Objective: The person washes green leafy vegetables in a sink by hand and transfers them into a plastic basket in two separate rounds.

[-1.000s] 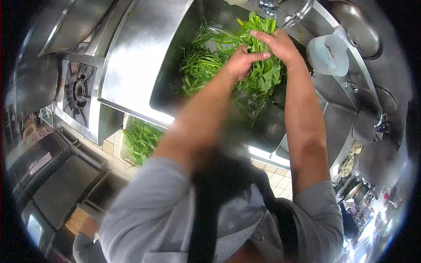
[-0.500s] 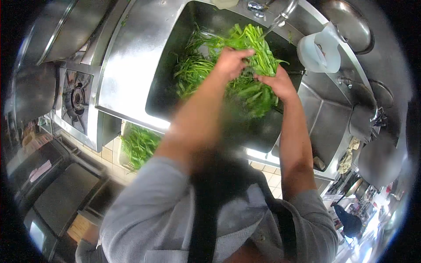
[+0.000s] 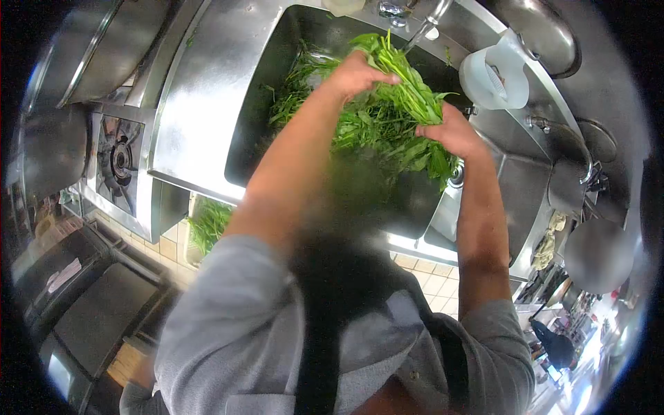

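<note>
A bunch of leafy greens (image 3: 409,86) with long pale stems is stretched between my two hands, over the sink (image 3: 252,128). My left hand (image 3: 356,75) is closed round its upper left end. At the lower right end, my right hand (image 3: 453,131) grips it, thumb on the near side. Below the bunch lies a loose heap of more greens (image 3: 366,128), spread across the basin. The faucet spout (image 3: 432,21) points down just beyond the bunch. A blurred patch hides the near part of the sink.
A translucent white plastic container (image 3: 494,76) stands on the sink's right rim. Another basin (image 3: 515,183) adjoins on the right, and a steel drainboard (image 3: 204,104) on the left. Below the counter, a bin of greens (image 3: 207,225) sits near a gas burner (image 3: 122,158).
My hands have moved apart, the left one up and left, the right one slightly right and down. The bunch between them now lies more stretched out.
</note>
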The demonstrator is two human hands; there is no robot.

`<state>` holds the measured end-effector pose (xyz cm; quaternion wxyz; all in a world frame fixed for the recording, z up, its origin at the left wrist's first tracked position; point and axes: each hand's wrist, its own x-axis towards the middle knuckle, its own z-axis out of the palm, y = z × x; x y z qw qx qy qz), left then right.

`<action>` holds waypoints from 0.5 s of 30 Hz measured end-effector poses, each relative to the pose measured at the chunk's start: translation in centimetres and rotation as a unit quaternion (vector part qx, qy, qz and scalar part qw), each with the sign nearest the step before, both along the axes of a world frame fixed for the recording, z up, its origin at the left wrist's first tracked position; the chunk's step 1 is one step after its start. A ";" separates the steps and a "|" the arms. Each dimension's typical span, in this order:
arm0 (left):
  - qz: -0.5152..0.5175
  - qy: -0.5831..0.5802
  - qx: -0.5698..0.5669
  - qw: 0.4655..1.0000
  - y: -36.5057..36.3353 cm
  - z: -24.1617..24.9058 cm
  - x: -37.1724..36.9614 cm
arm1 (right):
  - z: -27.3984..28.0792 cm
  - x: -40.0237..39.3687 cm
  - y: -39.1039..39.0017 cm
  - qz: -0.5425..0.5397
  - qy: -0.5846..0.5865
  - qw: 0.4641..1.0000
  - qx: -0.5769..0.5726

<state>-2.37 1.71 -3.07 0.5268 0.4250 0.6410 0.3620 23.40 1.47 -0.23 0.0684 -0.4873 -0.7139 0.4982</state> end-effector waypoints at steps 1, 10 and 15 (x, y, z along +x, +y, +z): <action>-0.009 -0.034 -0.010 0.999 0.2 0.5 -0.5 | -0.3 0.4 0.1 0.001 0.001 0.999 -0.050; -0.073 -0.159 0.053 0.983 1.4 -1.6 1.9 | 0.4 1.5 -0.6 -0.006 -0.050 0.999 0.018; -0.097 -0.142 0.048 0.984 0.4 0.0 4.0 | 0.5 0.7 -0.5 0.031 -0.147 0.982 0.111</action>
